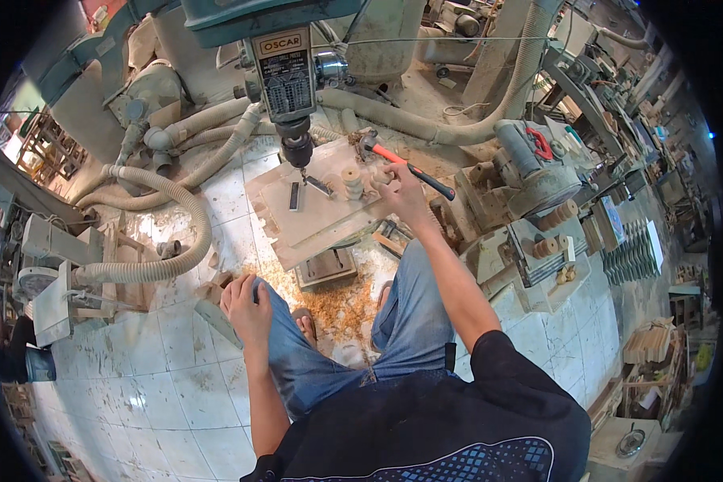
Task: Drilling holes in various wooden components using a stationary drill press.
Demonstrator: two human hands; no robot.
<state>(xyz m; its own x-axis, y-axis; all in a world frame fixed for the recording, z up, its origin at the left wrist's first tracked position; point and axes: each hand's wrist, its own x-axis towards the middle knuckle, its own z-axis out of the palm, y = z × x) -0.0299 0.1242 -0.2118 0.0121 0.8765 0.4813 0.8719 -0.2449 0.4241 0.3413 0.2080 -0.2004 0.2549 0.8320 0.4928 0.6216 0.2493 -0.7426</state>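
Observation:
My left hand [247, 307] rests on my left knee with fingers stretched out, holding nothing. Over the right part of the drill press's wooden table [297, 229], the fingers of my right hand [403, 193] close around a small pale wooden piece [380, 178], mostly hidden by them. Just left of it stands a short stack of round wooden pieces [351, 183]. The drill chuck [297, 149] with its bit points down at the table. Near the bit lie a small dark-faced block [296, 197] and a dark metal strip [319, 186]. A hammer [410, 167] with a red and black handle lies behind my right hand.
Wood shavings [337, 309] cover the floor between my feet. A ribbed dust hose [193, 241] curves at the left. To the right are a dusty machine [530, 165] and a stand with round wooden pieces [548, 246]. Stacked wooden boards [649, 341] stand farther right.

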